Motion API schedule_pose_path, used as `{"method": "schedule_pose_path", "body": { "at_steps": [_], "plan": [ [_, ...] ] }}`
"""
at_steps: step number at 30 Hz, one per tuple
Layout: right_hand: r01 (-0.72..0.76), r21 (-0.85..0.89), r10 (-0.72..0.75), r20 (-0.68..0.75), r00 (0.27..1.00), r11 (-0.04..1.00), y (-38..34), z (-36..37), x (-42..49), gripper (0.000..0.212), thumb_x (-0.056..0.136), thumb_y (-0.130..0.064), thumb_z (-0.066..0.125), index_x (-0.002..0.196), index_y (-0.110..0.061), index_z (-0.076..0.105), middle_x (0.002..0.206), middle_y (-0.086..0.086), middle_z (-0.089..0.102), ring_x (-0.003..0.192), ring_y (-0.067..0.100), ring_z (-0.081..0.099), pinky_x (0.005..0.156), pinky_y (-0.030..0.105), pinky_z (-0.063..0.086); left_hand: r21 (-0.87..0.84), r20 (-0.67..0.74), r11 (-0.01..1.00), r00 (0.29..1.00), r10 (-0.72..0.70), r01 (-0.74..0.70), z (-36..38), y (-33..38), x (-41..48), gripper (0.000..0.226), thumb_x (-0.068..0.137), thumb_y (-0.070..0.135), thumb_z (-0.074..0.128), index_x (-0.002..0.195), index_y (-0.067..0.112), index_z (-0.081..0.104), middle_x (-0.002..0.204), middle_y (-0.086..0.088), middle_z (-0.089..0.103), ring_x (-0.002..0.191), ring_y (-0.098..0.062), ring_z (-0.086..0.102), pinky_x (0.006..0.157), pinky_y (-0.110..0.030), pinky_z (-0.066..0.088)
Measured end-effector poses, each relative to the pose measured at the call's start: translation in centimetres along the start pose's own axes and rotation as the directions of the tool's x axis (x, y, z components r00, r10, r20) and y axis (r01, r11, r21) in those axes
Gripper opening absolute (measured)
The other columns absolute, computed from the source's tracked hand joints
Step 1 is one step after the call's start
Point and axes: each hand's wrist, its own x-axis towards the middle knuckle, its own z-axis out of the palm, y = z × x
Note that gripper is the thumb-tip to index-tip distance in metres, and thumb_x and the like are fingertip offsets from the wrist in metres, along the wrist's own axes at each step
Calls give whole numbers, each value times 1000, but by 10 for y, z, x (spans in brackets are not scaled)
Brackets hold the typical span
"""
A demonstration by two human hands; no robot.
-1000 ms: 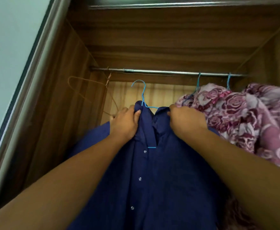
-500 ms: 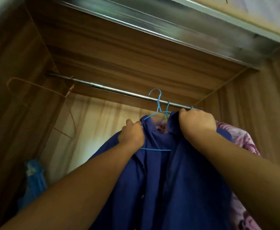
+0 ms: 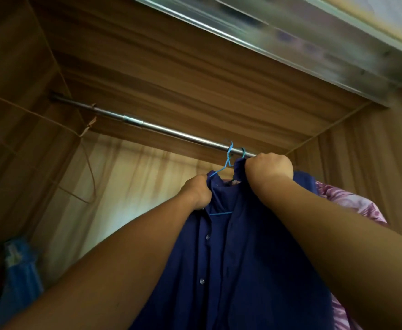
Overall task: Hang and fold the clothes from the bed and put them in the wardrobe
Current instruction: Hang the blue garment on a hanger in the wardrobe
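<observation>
**Head view, wardrobe interior seen from below**

- Item 1: navy blue button-front cotton-type shirt (image 3: pixel 231 258). It is held up inside the brown wood-grain wardrobe (image 3: pixel 195 79), with its collar just under the chrome hanging rail (image 3: pixel 171 132) and its body draped down between the forearms.
- Item 2: thin blue wire hanger (image 3: pixel 226 164). It is threaded through the shirt's neck, and its lower bar is visible in the open placket. The hook is seen at the rail and appears looped over it. Whether it is fully seated cannot be told.
- Item 3: left hand (image 3: pixel 197 192). It is clenched on the cloth at the left of the collar.
- Item 4: right hand (image 3: pixel 270 169). It is clenched on the collar's right side, close beneath the rail.
- Item 5: pink floral garment (image 3: pixel 352 203). It is hung just beside the shirt, to the right, and a second teal hook is visible by the blue one.
- Item 6: bare tan wire hanger (image 3: pixel 91 122). It is hung well apart, at the rail's left end.
- Item 7: blurred blue object (image 3: pixel 17 270), lower left. It is not identified.

**Handling notes (judged)**

- The shirt is taken to be light, soft and limp, so no shape is kept unless it is supported.
- The cloth is likely to slide off the slim, smooth wire, so the shoulder seams are best gripped together with the wire beneath them.
- The wire is thought to be springy and easily bent, so the hook is better guided from the neck than forced.
- The buttons are small and are best not pulled.
</observation>
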Motion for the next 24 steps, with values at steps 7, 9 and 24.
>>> {"method": "schedule_pose_path", "body": {
  "at_steps": [7,9,24],
  "plan": [
    [125,42,-109,-280,954,991,-11,30,-10,27,100,-18,48,124,-16,59,115,15,62,107,38,58,75,42,40,-52,10,998,999,31,-30,4,-25,-21,31,88,3,46,112,14,63,107,-6,69,102,-29,64,95,-42,52],
    [202,-4,-184,-429,884,979,-15,38,-12,19,90,-15,55,97,-11,72,95,18,59,89,38,56,71,43,40,-56,4,998,999,38,-37,2,-28,-29,38,89,1,44,119,16,62,113,-6,68,107,-29,62,98,-42,50],
    [323,567,-233,-229,945,758,-58,58,-66,14,96,-17,47,110,-18,48,97,5,56,94,35,57,69,40,42,-91,61,994,996,59,-53,5,-52,-91,61,101,5,44,157,22,26,156,-2,40,140,-21,42,113,-29,37]
  ]
}}
